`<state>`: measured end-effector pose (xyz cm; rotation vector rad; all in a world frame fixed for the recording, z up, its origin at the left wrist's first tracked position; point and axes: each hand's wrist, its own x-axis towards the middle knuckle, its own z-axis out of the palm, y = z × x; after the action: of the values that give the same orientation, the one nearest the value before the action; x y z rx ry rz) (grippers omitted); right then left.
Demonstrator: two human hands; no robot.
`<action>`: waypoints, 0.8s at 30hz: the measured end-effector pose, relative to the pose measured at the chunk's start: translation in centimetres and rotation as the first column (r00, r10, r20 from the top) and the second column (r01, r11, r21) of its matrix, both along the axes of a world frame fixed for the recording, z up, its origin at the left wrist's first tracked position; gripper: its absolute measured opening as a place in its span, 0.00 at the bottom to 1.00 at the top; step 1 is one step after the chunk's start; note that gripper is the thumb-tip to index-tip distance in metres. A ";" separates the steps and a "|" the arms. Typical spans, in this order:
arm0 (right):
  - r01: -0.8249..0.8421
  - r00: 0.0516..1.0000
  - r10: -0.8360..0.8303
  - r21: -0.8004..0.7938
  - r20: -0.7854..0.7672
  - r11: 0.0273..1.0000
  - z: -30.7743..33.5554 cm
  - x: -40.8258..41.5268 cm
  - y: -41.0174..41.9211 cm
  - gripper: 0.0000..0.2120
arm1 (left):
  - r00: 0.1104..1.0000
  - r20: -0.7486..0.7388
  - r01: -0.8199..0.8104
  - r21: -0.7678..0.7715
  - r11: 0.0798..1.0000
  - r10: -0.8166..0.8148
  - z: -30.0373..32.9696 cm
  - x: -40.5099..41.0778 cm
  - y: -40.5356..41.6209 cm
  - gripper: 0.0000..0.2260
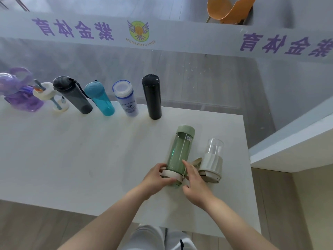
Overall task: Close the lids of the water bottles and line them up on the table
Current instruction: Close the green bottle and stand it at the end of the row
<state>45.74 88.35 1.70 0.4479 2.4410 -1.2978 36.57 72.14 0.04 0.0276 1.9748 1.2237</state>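
A green see-through bottle (179, 152) with a pale green cap at its far end stands near the table's right side. Both hands grip its near end, where a beige band with a strap wraps it: my left hand (158, 177) from the left, my right hand (193, 184) from the right. Just right of it, a white ribbed bottle (211, 161) with a clear far end touches my right hand's side. Along the far edge stands a row: purple bottle (19, 94), clear bottle with white lid and straw (48, 96), dark grey bottle (72, 94), teal bottle (100, 99), white bottle (126, 101), black bottle (152, 96).
The white table (72, 159) ends a little right of the white ribbed bottle. A glass wall with a lettered banner (137, 31) runs behind the row. An orange chair (228, 8) is beyond it. A white ledge (292, 150) lies to the right.
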 end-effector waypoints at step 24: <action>0.077 0.873 0.060 0.259 -0.484 0.963 5.4 -0.4 2.9 0.38 | 0.999 0.032 -0.009 0.254 0.967 0.001 7.3 -1.4 0.2 0.13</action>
<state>45.33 91.24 7.06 0.2080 3.0653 -1.1936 35.22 72.35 7.39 0.1318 1.7809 1.4648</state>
